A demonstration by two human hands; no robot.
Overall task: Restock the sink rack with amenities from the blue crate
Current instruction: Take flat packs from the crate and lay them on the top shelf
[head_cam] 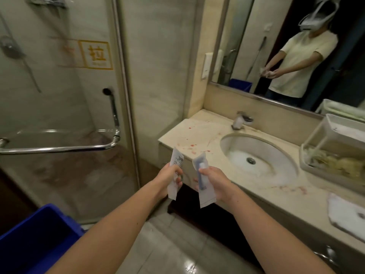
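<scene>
Bathroom seen from above and behind two bare forearms reaching forward. The left hand [169,175] grips a white packet [176,161] with dark print, fingers curled round its middle so both ends stick out. The right hand [215,180] grips a clear packet [205,198] with a blue item inside, thumb on top and fingers wrapped beneath. The two packets are held upright, close together but apart, in the air just in front of the near left corner of the surface [197,133].

A blue crate [49,220] sits at lower left, beside the left forearm. Its inside is in shadow and its contents cannot be made out.

The rack [335,153] stands on the surface at far right, beyond the basin [256,153]. It has a white frame and see-through walls. Its lower level holds a loose pile of pale yellow items; its upper tray holds something flat and white, partly cut off by the frame edge.

A tap [240,120] stands behind the basin. A folded white cloth [345,212] lies on the surface near the right edge. Red-pink stains mark the surface left of the basin.
</scene>
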